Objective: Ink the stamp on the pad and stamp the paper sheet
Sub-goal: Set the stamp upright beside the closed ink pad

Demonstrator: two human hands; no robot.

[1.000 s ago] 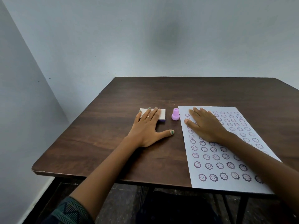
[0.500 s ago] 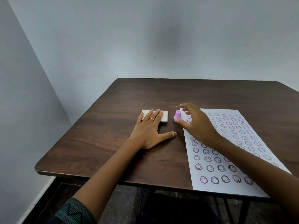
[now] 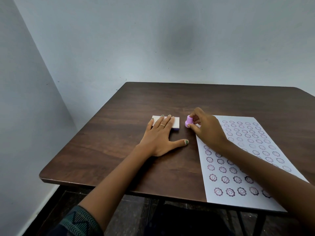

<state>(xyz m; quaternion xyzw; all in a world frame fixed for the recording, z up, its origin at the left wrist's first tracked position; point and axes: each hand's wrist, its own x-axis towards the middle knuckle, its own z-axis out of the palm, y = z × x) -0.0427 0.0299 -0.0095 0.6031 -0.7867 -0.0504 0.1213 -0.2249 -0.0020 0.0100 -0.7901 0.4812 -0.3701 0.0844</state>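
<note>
1. The little pink stamp is standing upright on the dark wood tabletop, in the gap between the ink pad and the paper sheet. It's just off the sheet's far left corner, not on the paper.
2. The right hand has its fingers pinched around the stamp: thumb at the base on the near side, the others curled over the top from behind. Closed on it, and the stamp's foot looks like it's touching the wood.
3. The left hand is flat, palm down, fingers spread out and gripping nothing. The fingertips are resting on top of the pad, covering most of its left and middle, and the thumb sticks out to the right along the tabletop. There's a thin ring on one finger and greenish nail polish.
4. The pad is a white slab with a purple edge showing at its near right corner. It's just beside the stamp, not touching it.
5. The sheet is already packed with rows of purple flower-shaped smiley prints. The right forearm lies diagonally across it and hides a bunch of them, and the near edge of the paper hangs over the front of the tabletop.
6. Around all that there's just plain grey-blue wall behind and to the left, dark floor and table legs below, and a patterned green sleeve at the bottom left.
</note>
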